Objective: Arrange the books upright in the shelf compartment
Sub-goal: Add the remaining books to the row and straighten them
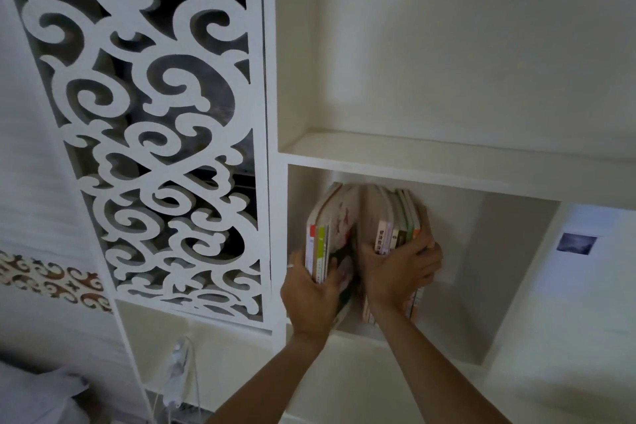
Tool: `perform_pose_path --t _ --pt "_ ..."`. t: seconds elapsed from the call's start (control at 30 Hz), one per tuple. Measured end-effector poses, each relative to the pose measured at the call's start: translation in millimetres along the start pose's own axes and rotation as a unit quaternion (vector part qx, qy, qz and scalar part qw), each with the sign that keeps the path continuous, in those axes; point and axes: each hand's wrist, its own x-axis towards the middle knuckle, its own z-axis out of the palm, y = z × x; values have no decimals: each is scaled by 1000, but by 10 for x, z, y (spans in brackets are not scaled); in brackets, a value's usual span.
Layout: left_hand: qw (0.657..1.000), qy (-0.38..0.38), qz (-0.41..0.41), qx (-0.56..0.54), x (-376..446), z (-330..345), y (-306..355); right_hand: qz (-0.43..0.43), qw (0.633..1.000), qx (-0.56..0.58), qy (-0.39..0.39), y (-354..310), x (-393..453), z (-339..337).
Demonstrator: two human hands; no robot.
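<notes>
Both hands are in the compartment (457,251), at its left end: left hand (315,289) grips the left books (327,237), right hand (399,268) grips the right books (395,217). A gap splits them; let go now and either stack could topple sideways.

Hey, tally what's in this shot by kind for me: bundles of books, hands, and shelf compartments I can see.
Bundles of books: 2, left bundle and right bundle
Hands: 2, left hand and right hand
Shelf compartments: 2, upper compartment and lower compartment
Total: 6
</notes>
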Motion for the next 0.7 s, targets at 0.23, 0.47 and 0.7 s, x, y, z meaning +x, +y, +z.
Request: perform_pose_path --t 0.23,0.47,0.7 --pt "998 3 -61 -4 229 306 -152 -38 999 -1 -31 -6 -58 -40" --pt "996 -37 -70 -35 402 437 -210 -78 992 45 -87 -83 -141 50" --pt "984 -176 -24 -23 493 298 -235 -94 975 86 -182 1 -59 12"
